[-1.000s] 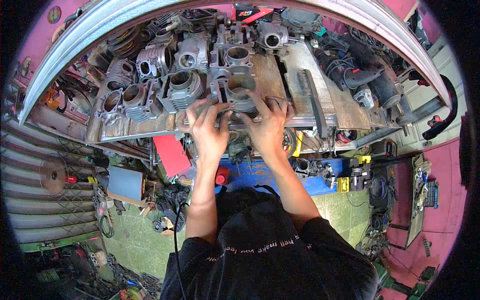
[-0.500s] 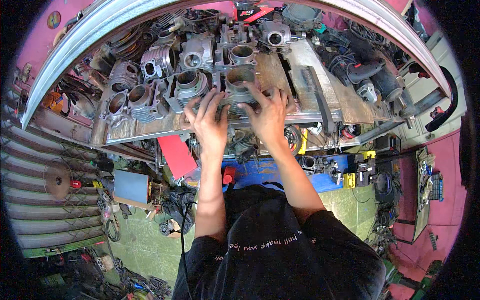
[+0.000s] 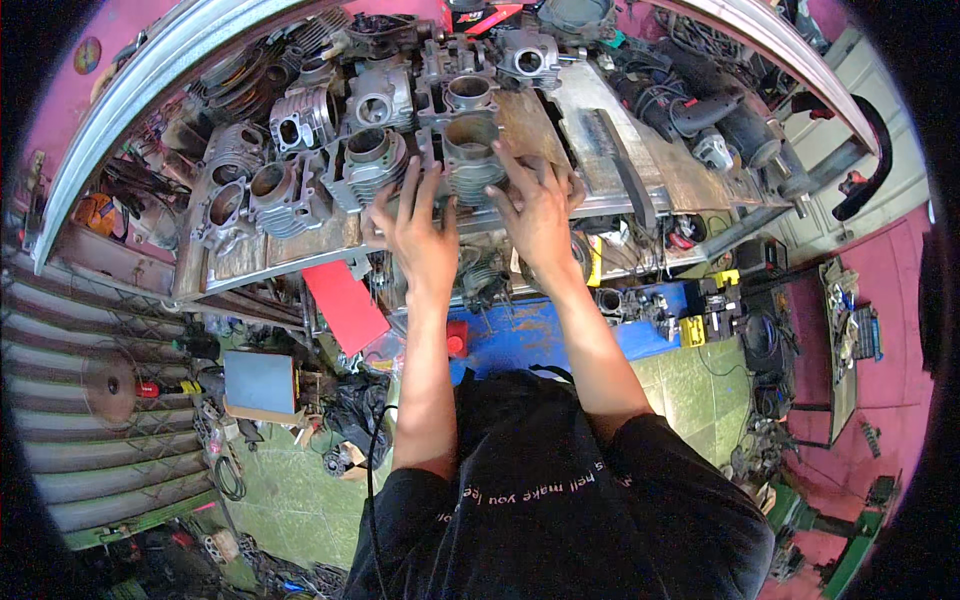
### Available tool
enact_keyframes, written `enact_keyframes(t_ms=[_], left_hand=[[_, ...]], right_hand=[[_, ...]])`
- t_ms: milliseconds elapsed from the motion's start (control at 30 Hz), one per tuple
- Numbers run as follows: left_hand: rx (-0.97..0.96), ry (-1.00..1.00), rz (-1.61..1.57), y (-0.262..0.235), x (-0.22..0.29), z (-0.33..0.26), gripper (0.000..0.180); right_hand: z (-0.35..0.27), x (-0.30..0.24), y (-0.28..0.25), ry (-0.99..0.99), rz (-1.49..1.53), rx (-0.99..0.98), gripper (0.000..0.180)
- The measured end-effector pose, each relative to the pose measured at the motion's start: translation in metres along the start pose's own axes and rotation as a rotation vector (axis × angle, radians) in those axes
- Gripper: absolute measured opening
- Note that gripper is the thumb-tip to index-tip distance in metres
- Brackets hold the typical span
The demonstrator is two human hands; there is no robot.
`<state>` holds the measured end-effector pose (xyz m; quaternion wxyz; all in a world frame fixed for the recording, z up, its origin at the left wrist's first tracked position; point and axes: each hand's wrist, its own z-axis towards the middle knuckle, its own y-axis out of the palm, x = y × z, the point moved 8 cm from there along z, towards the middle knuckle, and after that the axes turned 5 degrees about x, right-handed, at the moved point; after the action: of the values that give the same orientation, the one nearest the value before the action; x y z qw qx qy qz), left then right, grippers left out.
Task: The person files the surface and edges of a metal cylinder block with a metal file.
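Observation:
An engine cylinder block (image 3: 474, 168) with a round bore and cooling fins stands upright at the front of the workbench, between my hands. My left hand (image 3: 418, 235) is on its left, fingers spread and lifted, thumb beside its lower fins. Nearest that hand on the other side is another finned cylinder block (image 3: 375, 178). My right hand (image 3: 540, 215) lies along the right side of the middle block, its index finger and thumb against or very near the edge. Its fingers are stretched apart; the outer ones partly hide each other. Neither hand is closed round a thing.
More cylinder blocks (image 3: 283, 200) and a cylinder head (image 3: 528, 60) crowd the bench (image 3: 340, 238). A dark metal bar (image 3: 625, 170) and a power tool (image 3: 695, 112) lie to the right. A red panel (image 3: 345, 307) hangs below the front edge. A metal frame (image 3: 160, 95) arches overhead.
The whole view has shifted slightly. My left fingers have spread wider beside the middle block, and my right hand stays at its right side. The blocks keep their places relative to each other.

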<state>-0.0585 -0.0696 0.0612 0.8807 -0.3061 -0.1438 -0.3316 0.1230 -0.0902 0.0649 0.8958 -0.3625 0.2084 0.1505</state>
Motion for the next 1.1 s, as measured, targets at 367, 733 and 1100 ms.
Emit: enact_keyframes(t_ms=[367,733,1100], left_hand=[[-0.165,0.007,-0.176,-0.008,-0.008,-0.137,0.045],[-1.382,-0.118,-0.272,0.017,-0.053,-0.368,0.054],[-1.420,0.002,0.092,-0.022,-0.061,-0.406,0.064]], right_hand=[[-0.141,0.066,-0.089,0.081,-0.181,0.039,0.040],[-0.427,0.154,-0.080,0.517,-0.289,-0.802,0.036],[-0.593,0.222,-0.103,0.701,-0.138,-0.943,0.040]])
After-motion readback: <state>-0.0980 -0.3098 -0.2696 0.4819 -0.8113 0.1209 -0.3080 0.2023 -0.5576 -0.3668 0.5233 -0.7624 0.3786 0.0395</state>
